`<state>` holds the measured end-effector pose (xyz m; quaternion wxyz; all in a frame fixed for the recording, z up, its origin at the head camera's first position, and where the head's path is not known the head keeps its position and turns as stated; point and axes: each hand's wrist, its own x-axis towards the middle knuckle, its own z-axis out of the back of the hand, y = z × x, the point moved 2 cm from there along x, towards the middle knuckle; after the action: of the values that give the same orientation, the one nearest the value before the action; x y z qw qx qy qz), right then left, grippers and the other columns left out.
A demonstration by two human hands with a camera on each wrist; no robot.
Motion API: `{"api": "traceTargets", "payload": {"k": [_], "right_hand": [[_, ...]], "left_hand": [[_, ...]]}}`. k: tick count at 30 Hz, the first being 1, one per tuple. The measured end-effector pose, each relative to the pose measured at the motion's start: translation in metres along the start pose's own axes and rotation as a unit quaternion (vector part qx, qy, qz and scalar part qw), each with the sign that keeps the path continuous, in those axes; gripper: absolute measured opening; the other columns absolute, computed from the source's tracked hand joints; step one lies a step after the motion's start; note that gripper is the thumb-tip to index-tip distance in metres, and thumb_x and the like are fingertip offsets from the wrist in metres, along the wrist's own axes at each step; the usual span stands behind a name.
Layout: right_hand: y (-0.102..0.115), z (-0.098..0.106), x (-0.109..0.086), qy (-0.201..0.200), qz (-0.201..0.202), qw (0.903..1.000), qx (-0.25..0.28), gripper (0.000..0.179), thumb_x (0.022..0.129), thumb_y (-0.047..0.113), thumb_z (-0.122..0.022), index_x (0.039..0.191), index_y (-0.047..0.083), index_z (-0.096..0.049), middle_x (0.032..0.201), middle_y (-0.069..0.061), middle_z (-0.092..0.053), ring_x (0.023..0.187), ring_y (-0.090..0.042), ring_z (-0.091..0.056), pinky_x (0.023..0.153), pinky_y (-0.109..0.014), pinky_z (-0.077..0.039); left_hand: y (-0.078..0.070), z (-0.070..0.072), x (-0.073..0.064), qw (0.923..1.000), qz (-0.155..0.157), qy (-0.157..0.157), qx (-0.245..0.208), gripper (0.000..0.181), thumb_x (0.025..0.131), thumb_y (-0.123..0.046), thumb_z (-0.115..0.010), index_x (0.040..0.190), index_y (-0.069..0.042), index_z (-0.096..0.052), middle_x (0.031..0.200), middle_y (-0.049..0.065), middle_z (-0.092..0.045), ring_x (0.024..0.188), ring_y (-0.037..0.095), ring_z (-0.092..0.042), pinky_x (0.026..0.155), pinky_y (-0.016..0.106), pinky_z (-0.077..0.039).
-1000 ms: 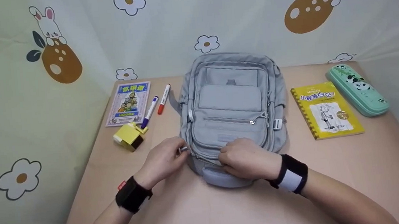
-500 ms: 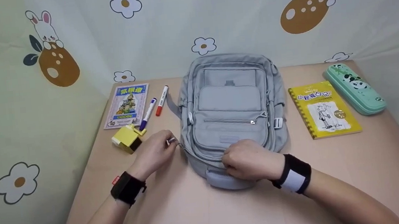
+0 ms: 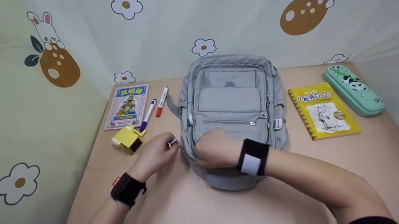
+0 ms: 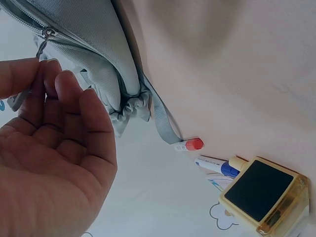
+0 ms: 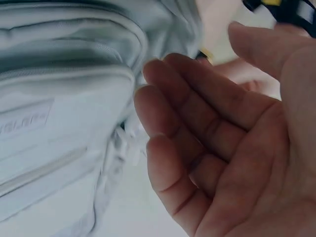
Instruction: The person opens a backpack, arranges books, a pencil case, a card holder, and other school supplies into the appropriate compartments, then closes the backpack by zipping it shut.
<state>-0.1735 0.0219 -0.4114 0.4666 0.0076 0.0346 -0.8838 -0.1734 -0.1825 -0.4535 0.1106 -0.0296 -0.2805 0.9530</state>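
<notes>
A grey backpack (image 3: 229,100) lies on its back on the table, with its top handle (image 3: 231,181) nearest me. At its left side my left hand (image 3: 154,154) pinches a zipper pull (image 4: 41,48) between thumb and forefinger. The left wrist view shows the pull's cord running to the slider (image 4: 48,32) on the bag's zipper. Over the lower left part of the bag is my right hand (image 3: 217,148). Its fingers (image 5: 165,118) are loosely bent and the thumb stands apart, with nothing held between them in the right wrist view.
Left of the bag lie a purple-covered booklet (image 3: 127,107), a blue-capped marker (image 3: 148,114), a red-capped marker (image 3: 162,101) and a yellow pencil sharpener with a crank (image 3: 126,139). On the right lie a yellow spiral-edged book (image 3: 324,110) and a green panda pencil case (image 3: 354,89).
My left hand has drawn the zipper pull outward from the bag's side, then stayed there. My right hand has let go near the handle and moved left toward the left hand.
</notes>
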Motion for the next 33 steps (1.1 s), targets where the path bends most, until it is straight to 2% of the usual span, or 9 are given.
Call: {"api": "traceTargets", "payload": {"k": [3, 6, 11, 14, 16, 21, 29, 33], "right_hand": [[0.005, -0.011, 0.008, 0.005, 0.005, 0.9998, -0.018, 0.047, 0.090, 0.043, -0.071, 0.057, 0.015, -0.052, 0.054, 0.002, -0.050, 0.049, -0.019, -0.050, 0.045, -0.039, -0.047], [0.008, -0.016, 0.008, 0.003, 0.008, 0.9997, -0.022, 0.038, 0.089, 0.032, -0.070, 0.059, 0.014, -0.055, 0.054, 0.001, -0.050, 0.048, -0.020, -0.051, 0.044, -0.039, -0.047], [0.008, -0.011, -0.004, -0.061, 0.006, 0.9974, -0.038, 0.033, 0.087, 0.026, -0.071, 0.060, 0.015, -0.056, 0.053, 0.001, -0.051, 0.046, -0.020, -0.053, 0.041, -0.039, -0.047], [0.008, -0.008, -0.013, -0.100, 0.009, 0.9935, -0.053, 0.034, 0.085, 0.025, -0.073, 0.059, 0.015, -0.054, 0.052, 0.002, -0.050, 0.045, -0.019, -0.052, 0.039, -0.038, -0.045], [0.008, -0.007, -0.018, -0.110, 0.011, 0.9920, -0.061, 0.035, 0.084, 0.025, -0.073, 0.058, 0.016, -0.053, 0.051, 0.002, -0.049, 0.043, -0.019, -0.050, 0.038, -0.037, -0.044], [0.008, -0.004, -0.026, -0.099, 0.004, 0.9934, -0.059, 0.037, 0.085, 0.026, -0.074, 0.057, 0.016, -0.052, 0.050, 0.004, -0.047, 0.041, -0.017, -0.046, 0.036, -0.036, -0.041], [0.007, -0.004, -0.032, -0.095, 0.010, 0.9948, -0.036, 0.034, 0.086, 0.028, -0.075, 0.059, 0.017, -0.057, 0.053, 0.005, -0.050, 0.043, -0.016, -0.047, 0.037, -0.036, -0.041], [0.010, -0.006, -0.032, -0.100, 0.018, 0.9940, -0.040, 0.033, 0.087, 0.030, -0.074, 0.061, 0.017, -0.059, 0.055, 0.005, -0.053, 0.044, -0.015, -0.047, 0.038, -0.035, -0.041]], "left_hand": [[-0.001, -0.001, 0.000, 1.0000, -0.001, 0.002, -0.005, 0.007, 0.097, -0.024, -0.068, 0.094, -0.018, -0.067, 0.088, -0.003, -0.062, 0.077, 0.017, -0.056, 0.069, 0.036, -0.047], [0.000, -0.001, 0.002, 1.0000, -0.001, 0.007, -0.005, 0.007, 0.097, -0.024, -0.067, 0.096, -0.017, -0.067, 0.090, -0.002, -0.063, 0.079, 0.017, -0.058, 0.071, 0.036, -0.049], [0.002, 0.002, 0.010, 0.9998, -0.004, 0.010, -0.014, 0.008, 0.099, -0.024, -0.067, 0.098, -0.015, -0.067, 0.095, 0.000, -0.065, 0.084, 0.018, -0.060, 0.078, 0.038, -0.051], [0.003, 0.003, 0.021, 0.9999, -0.015, 0.006, -0.006, 0.010, 0.100, -0.024, -0.067, 0.099, -0.014, -0.068, 0.096, 0.002, -0.066, 0.087, 0.020, -0.061, 0.080, 0.039, -0.052], [0.005, 0.004, 0.029, 0.9997, -0.022, -0.002, 0.010, 0.010, 0.100, -0.023, -0.068, 0.099, -0.013, -0.068, 0.097, 0.002, -0.067, 0.088, 0.021, -0.063, 0.080, 0.040, -0.052], [0.011, 0.004, 0.050, 0.9989, -0.016, -0.014, 0.042, 0.012, 0.099, -0.024, -0.069, 0.101, -0.013, -0.069, 0.098, 0.005, -0.069, 0.090, 0.024, -0.065, 0.083, 0.042, -0.052], [0.018, 0.003, 0.081, 0.9993, 0.007, -0.010, 0.035, 0.022, 0.100, -0.025, -0.068, 0.114, -0.009, -0.071, 0.113, 0.010, -0.071, 0.103, 0.031, -0.067, 0.092, 0.048, -0.051], [0.025, 0.001, 0.095, 0.9984, 0.018, -0.031, 0.045, 0.016, 0.101, -0.022, -0.064, 0.108, -0.009, -0.070, 0.109, 0.010, -0.072, 0.101, 0.032, -0.067, 0.090, 0.048, -0.051]]}}
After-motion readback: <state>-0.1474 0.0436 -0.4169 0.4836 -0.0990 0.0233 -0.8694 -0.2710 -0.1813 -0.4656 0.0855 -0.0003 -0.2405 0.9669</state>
